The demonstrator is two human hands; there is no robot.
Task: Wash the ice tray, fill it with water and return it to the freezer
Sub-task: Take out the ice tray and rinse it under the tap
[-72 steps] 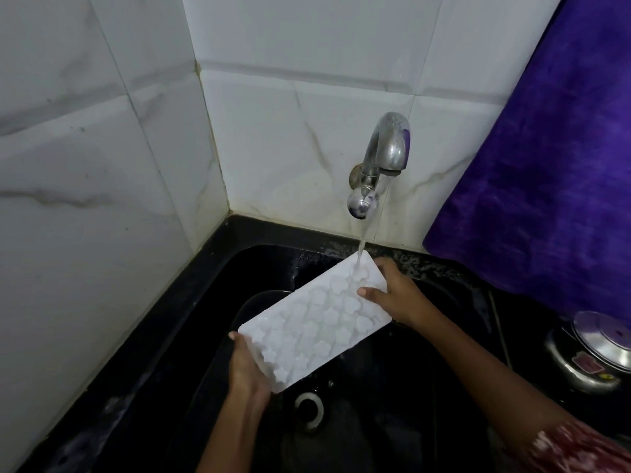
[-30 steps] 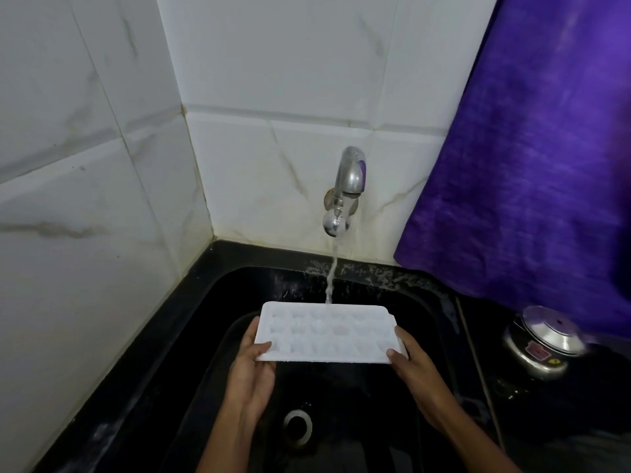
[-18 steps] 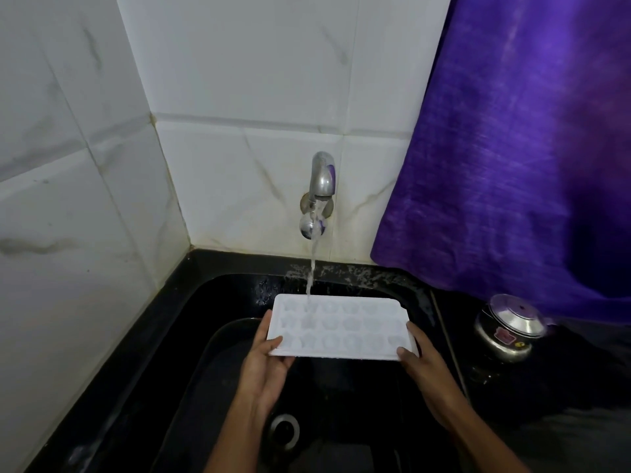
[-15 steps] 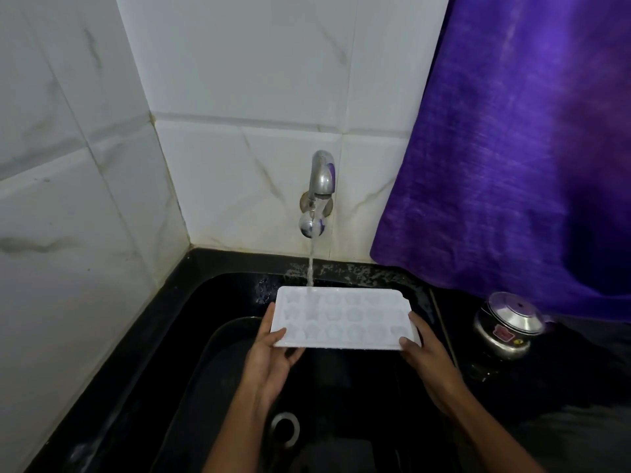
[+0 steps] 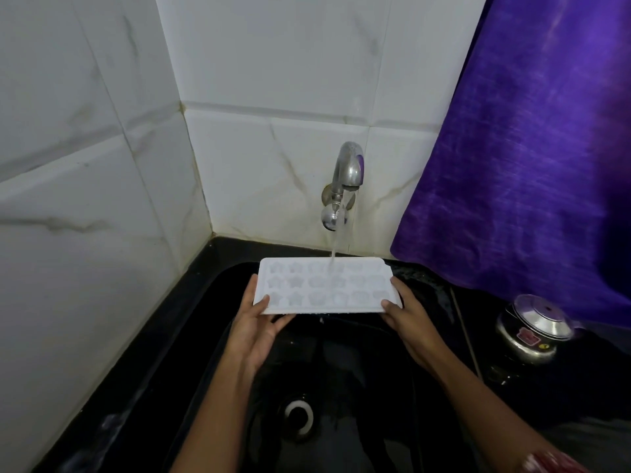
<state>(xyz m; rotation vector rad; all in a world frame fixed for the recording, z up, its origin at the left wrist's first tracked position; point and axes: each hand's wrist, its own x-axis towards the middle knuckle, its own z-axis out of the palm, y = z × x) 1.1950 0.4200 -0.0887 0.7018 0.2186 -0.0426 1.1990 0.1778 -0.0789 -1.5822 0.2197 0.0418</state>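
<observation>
my left hand [image 5: 254, 331] and right hand [image 5: 411, 327] each held one end of the white ice tray [image 5: 324, 290] flat under the tap [image 5: 346, 174] water.

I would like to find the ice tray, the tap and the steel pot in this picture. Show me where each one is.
ice tray [image 5: 307, 290]: head view, middle row of moulds.
tap [image 5: 349, 167]: head view, curved spout.
steel pot [image 5: 534, 319]: head view, shiny lid.
</observation>
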